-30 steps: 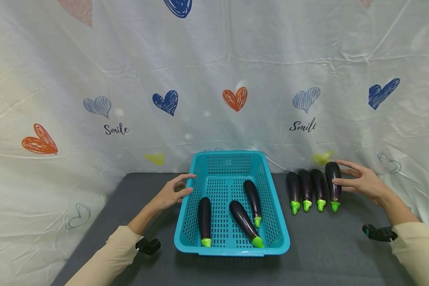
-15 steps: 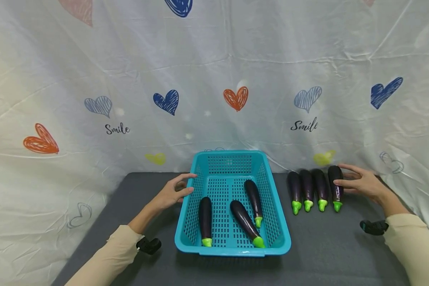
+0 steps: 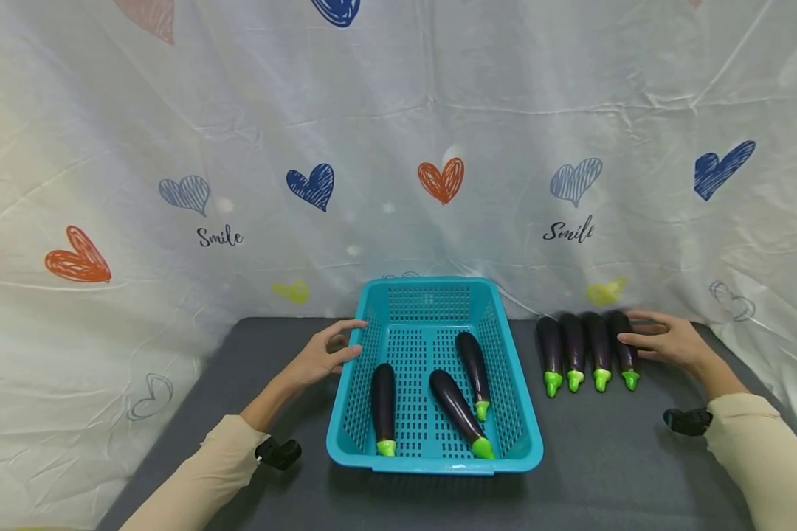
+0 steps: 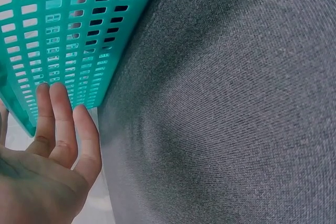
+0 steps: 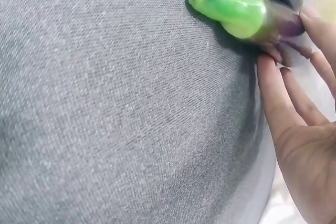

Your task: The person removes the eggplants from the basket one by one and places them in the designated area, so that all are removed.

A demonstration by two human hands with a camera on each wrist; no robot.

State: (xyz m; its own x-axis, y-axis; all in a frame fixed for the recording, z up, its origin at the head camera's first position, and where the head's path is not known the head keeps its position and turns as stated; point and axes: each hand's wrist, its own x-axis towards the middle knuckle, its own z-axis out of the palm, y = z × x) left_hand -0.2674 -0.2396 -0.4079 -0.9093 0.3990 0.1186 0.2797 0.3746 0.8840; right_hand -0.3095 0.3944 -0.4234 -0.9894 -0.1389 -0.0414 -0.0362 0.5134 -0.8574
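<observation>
The left hand [image 3: 320, 360] is resting at the left rim of the blue basket [image 3: 432, 466], its fingers relaxed and loosely extended. Inside, three dark eggplants [image 3: 384, 405] are lying with their green ends toward the person. On the grey table [image 3: 604, 457] to the right, the right hand [image 3: 676, 343] is gripping the end eggplant [image 3: 625, 361] between thumb and fingers, just beside three other eggplants [image 3: 574, 346] lying in a row. Behind, a white curtain [image 3: 385, 133] printed with hearts is hanging.
</observation>
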